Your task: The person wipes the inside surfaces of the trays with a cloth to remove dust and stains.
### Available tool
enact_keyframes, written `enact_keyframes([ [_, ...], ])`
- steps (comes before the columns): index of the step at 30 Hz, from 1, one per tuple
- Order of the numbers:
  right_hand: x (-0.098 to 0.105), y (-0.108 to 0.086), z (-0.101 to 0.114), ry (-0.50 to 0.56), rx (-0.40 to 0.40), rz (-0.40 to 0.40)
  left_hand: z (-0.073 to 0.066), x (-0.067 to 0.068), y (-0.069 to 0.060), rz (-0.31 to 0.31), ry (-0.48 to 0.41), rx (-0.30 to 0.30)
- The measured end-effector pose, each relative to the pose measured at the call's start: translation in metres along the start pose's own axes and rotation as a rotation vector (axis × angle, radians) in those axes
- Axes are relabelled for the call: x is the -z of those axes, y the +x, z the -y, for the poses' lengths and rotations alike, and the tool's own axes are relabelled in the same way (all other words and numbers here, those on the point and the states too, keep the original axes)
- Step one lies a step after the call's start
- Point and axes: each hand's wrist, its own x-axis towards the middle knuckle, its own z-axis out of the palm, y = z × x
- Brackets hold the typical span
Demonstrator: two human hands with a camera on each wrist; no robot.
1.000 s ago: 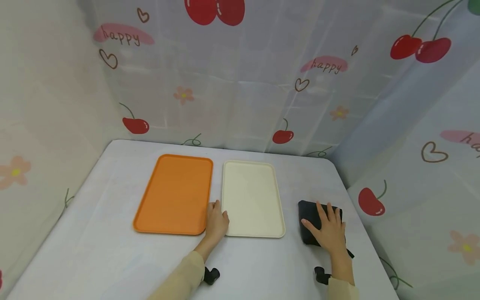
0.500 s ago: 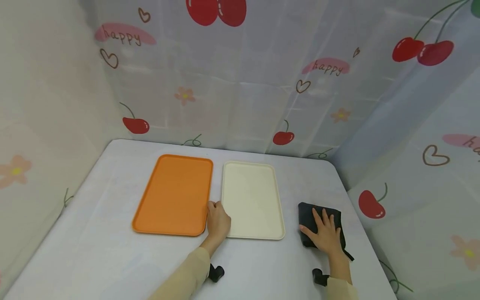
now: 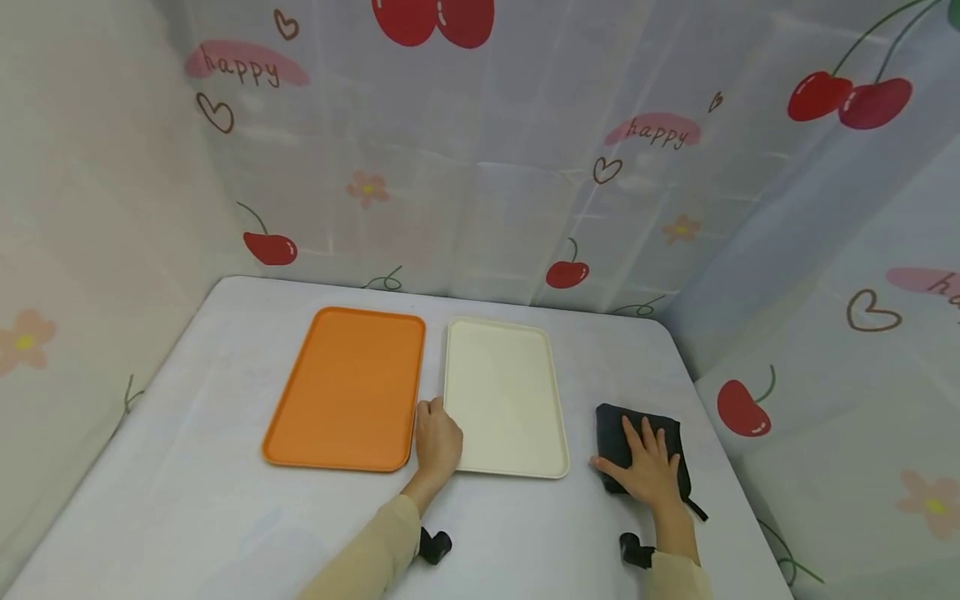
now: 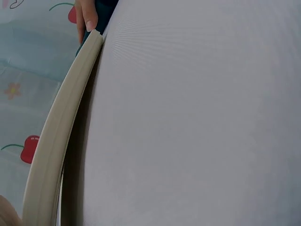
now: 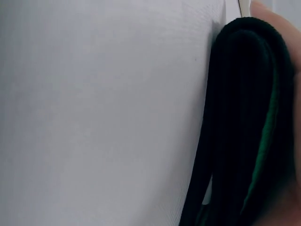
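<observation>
My left hand (image 3: 438, 437) is at the near-left corner of a cream tray (image 3: 502, 400), its fingers curled at the tray's left edge, in the narrow gap beside an orange tray (image 3: 347, 387). The fingertips are partly hidden. The cream tray's rim (image 4: 61, 122) runs up the left wrist view. My right hand (image 3: 651, 468) rests with spread fingers on a folded black fabric item (image 3: 615, 433). A dark strap (image 3: 696, 509) sticks out from its near side. Seen from the side in the right wrist view, its thick folds show a green strip (image 5: 265, 141).
Both trays lie flat on a white-covered table (image 3: 172, 467), with nothing on them. A printed curtain (image 3: 480, 208) closes off the back and both sides. A small black wrist device (image 3: 435, 547) shows at the left sleeve, another wrist device (image 3: 636, 550) at the right.
The left hand has turned so that its back now covers the tray's corner and the thumb is hidden. The right hand has slid slightly left and nearer on the black fabric item.
</observation>
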Motion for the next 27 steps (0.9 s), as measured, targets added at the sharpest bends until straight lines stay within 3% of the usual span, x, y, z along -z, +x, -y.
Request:
enact_keyframes([
  [13, -0.0024, 0.002, -0.002, -0.007, 0.001, -0.002, 0.0068, -0.0016, 0.0012, 0.013, -0.282, -0.022],
  [19, -0.0025, 0.0011, -0.002, -0.006, -0.008, 0.003, 0.008, 0.0006, 0.0015, 0.036, -0.321, -0.011],
  [27, -0.0025, 0.0008, -0.0004, 0.002, -0.001, -0.007, 0.0103, 0.0038, 0.006, 0.103, -0.346, 0.049],
])
